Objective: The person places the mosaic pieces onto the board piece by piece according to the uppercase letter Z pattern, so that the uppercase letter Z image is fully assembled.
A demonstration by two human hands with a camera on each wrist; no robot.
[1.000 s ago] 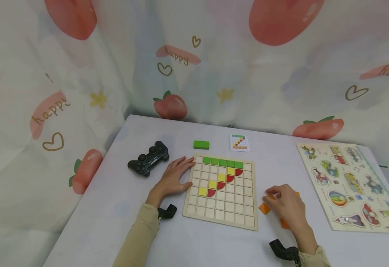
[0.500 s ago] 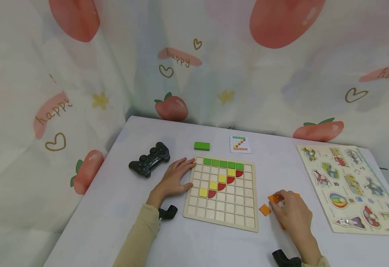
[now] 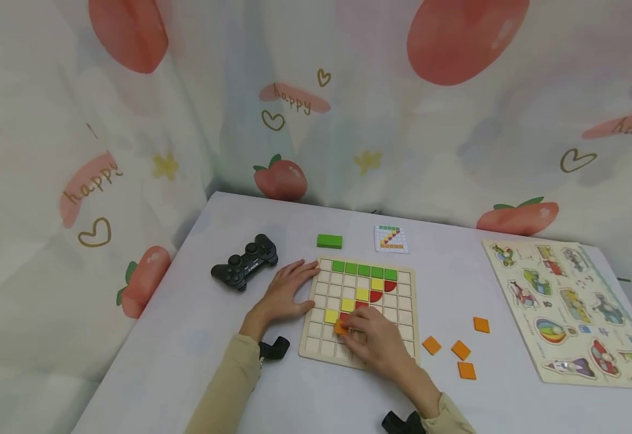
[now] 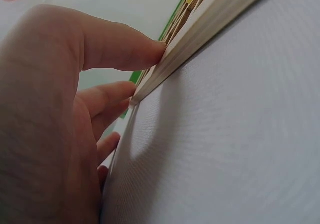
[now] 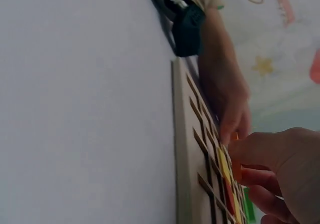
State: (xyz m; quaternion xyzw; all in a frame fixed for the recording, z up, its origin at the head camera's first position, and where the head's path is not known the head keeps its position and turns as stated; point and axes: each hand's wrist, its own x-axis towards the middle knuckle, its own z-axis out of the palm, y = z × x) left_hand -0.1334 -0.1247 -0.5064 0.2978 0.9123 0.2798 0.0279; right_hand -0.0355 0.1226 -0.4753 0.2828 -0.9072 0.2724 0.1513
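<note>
A square wooden grid board (image 3: 404, 301) lies on the white table. In its top row sit several green square tiles (image 3: 364, 270). Yellow squares (image 3: 331, 316) and red quarter-round tiles (image 3: 376, 296) run diagonally below them. My left hand (image 3: 284, 295) rests at the board's left edge with fingers extended; in the left wrist view the thumb (image 4: 125, 48) touches the rim. Over the lower left cells, my right hand (image 3: 378, 340) pinches an orange square tile (image 3: 340, 328) between thumb and fingers. The right wrist view shows that tile (image 5: 238, 173) partly hidden by the fingers.
Several loose orange tiles (image 3: 460, 350) lie right of the board. Behind it are a green block stack (image 3: 329, 241) and a pattern card (image 3: 391, 239). A black game controller (image 3: 245, 262) lies to the left, a picture puzzle board (image 3: 565, 313) at far right.
My right hand has picked an orange tile from the loose ones on the right and carried it left over the board. My left hand has stayed at the board's edge.
</note>
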